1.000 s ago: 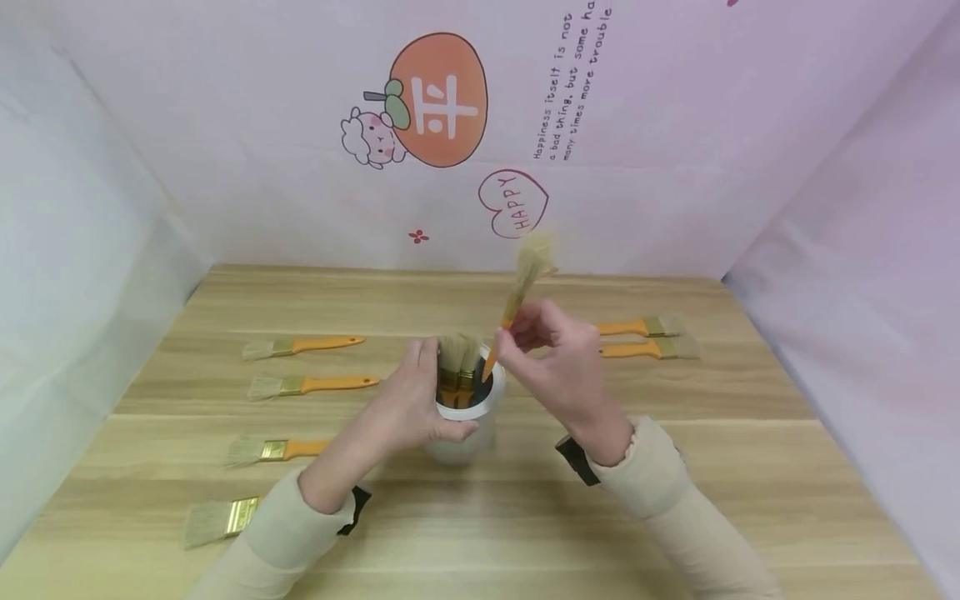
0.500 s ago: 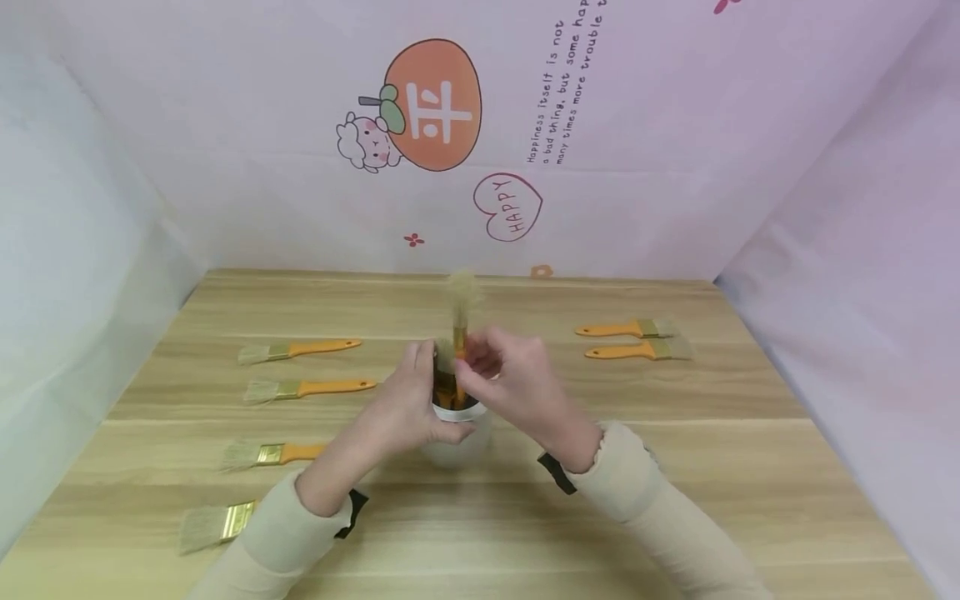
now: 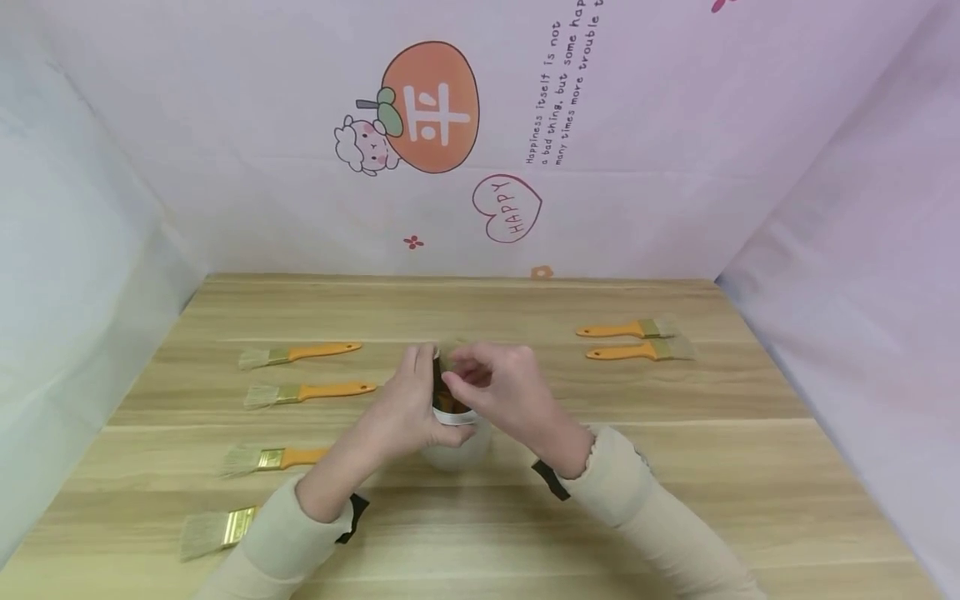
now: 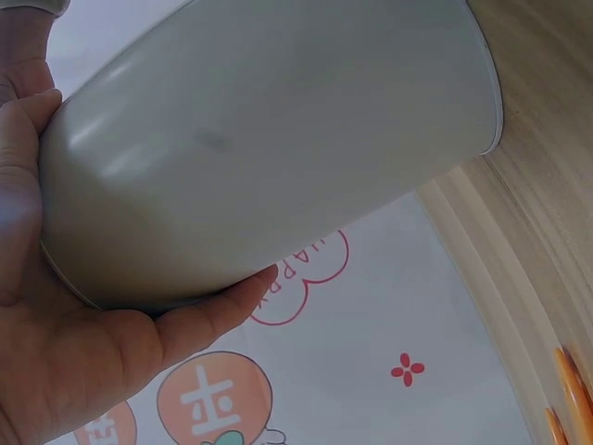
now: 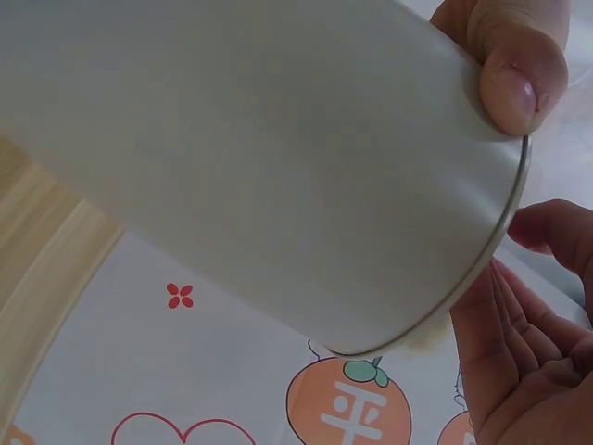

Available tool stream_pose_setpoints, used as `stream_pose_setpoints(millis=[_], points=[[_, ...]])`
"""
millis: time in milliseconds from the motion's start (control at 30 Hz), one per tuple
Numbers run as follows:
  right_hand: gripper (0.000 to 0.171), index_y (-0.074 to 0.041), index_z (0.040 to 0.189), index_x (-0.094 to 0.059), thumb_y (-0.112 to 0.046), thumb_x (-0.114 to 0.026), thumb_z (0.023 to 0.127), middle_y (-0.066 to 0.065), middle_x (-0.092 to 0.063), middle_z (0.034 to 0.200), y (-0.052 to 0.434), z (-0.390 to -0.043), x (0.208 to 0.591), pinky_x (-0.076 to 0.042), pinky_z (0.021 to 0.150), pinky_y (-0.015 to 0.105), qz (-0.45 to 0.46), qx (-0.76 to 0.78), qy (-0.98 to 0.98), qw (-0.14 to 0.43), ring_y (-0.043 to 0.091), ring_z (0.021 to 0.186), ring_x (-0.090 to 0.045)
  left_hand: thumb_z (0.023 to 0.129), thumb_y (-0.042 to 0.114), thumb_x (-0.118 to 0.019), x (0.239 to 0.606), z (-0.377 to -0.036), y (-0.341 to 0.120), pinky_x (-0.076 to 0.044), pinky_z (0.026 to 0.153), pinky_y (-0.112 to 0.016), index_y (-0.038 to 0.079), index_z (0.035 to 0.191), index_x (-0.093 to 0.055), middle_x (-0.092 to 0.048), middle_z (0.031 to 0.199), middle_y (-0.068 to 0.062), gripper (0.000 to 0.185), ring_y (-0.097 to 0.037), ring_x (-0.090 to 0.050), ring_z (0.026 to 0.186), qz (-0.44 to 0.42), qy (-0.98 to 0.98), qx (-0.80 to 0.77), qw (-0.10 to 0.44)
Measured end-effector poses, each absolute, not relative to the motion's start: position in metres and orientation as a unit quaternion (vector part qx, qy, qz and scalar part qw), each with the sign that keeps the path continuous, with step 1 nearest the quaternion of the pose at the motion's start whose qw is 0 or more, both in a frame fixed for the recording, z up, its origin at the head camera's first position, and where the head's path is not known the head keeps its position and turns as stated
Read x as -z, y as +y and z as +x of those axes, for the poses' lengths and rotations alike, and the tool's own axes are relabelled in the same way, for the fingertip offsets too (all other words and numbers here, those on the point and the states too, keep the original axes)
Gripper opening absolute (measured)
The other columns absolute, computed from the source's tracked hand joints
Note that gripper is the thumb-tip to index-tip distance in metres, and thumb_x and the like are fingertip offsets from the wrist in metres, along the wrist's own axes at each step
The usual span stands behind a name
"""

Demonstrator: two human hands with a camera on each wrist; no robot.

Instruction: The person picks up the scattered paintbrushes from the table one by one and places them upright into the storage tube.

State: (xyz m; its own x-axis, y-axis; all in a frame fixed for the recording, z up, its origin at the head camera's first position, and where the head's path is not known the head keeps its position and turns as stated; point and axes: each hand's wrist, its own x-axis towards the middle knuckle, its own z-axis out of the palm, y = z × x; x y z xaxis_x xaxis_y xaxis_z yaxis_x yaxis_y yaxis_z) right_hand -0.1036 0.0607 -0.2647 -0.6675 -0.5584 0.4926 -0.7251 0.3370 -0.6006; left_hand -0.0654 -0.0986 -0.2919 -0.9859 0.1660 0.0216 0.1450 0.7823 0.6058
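My left hand [image 3: 408, 408] grips the white cylindrical cup [image 3: 456, 454] at its rim, the thumb along the near side; the left wrist view shows a finger laid along the cup's wall [image 4: 278, 158]. Over the cup's mouth is my right hand [image 3: 506, 383], its fingers bent and thumb at the opening. Pale bristles [image 5: 426, 336] of a paintbrush poke past the rim beside the right fingertips. Most of the brushes inside are hidden by the hands and the cup; whether the right fingers still pinch the brush I cannot tell.
On the left of the wooden table [image 3: 525, 517] lie several orange-handled paintbrushes, among them a far one [image 3: 322, 351] and a wide one [image 3: 213, 531] partly under the left sleeve. Two more, one the nearer brush [image 3: 622, 353], lie at the right. A printed curtain [image 3: 637, 225] stands behind.
My right hand has carried a paintbrush from above the cup, leftward and down, into its mouth; the bristles now sit much lower. The left hand keeps its grip on the cup.
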Motion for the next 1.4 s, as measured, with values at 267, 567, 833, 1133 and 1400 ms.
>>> stream_pose_setpoints(millis=[267, 567, 833, 1133, 1400], points=[[0.01, -0.002, 0.084, -0.07, -0.003, -0.077, 0.077, 0.006, -0.071, 0.076, 0.063, -0.102, 0.266, -0.052, 0.062, 0.012, 0.454, -0.372, -0.797, 0.138, 0.01, 0.065, -0.067, 0.066, 0.041, -0.083, 0.292, -0.063, -0.098, -0.048, 0.073, -0.027, -0.003, 0.135, -0.031, -0.04, 0.122, -0.018, 0.097, -0.02, -0.052, 0.087, 0.082, 0.941, -0.327, 0.015], [0.012, -0.004, 0.083, -0.07, -0.004, -0.079, 0.075, 0.003, -0.068, 0.075, 0.067, -0.104, 0.268, -0.052, 0.06, 0.017, 0.528, -0.334, -0.759, 0.184, 0.009, 0.064, -0.062, 0.066, 0.04, -0.083, 0.291, -0.063, -0.097, -0.049, 0.075, -0.029, -0.006, 0.137, -0.029, -0.04, 0.125, -0.021, 0.101, -0.02, -0.052, 0.087, 0.084, 0.942, -0.324, 0.015], [0.016, -0.003, 0.085, -0.07, -0.008, -0.081, 0.074, 0.003, -0.069, 0.079, 0.073, -0.108, 0.267, -0.051, 0.06, 0.014, 0.567, -0.296, -0.74, 0.207, 0.008, 0.065, -0.063, 0.066, 0.041, -0.083, 0.291, -0.062, -0.099, -0.051, 0.078, -0.032, -0.008, 0.143, -0.023, -0.039, 0.13, -0.023, 0.108, -0.024, -0.055, 0.089, 0.081, 0.945, -0.316, 0.013], [0.019, -0.005, 0.08, -0.068, -0.003, -0.083, 0.069, 0.003, -0.068, 0.076, 0.086, -0.118, 0.273, -0.054, 0.065, 0.017, 0.541, -0.332, -0.732, 0.246, 0.011, 0.068, -0.066, 0.065, 0.045, -0.083, 0.292, -0.063, -0.099, -0.053, 0.074, -0.033, -0.009, 0.144, -0.023, -0.04, 0.13, -0.023, 0.113, -0.025, -0.057, 0.086, 0.075, 0.952, -0.298, 0.01], [0.018, -0.004, 0.078, -0.067, -0.005, -0.083, 0.07, 0.006, -0.068, 0.077, 0.097, -0.124, 0.278, -0.055, 0.062, 0.022, 0.502, -0.302, -0.762, 0.275, 0.015, 0.067, -0.067, 0.063, 0.043, -0.084, 0.292, -0.066, -0.098, -0.054, 0.081, -0.039, -0.009, 0.144, -0.024, -0.04, 0.131, -0.024, 0.113, -0.03, -0.059, 0.096, 0.074, 0.952, -0.297, 0.004]])
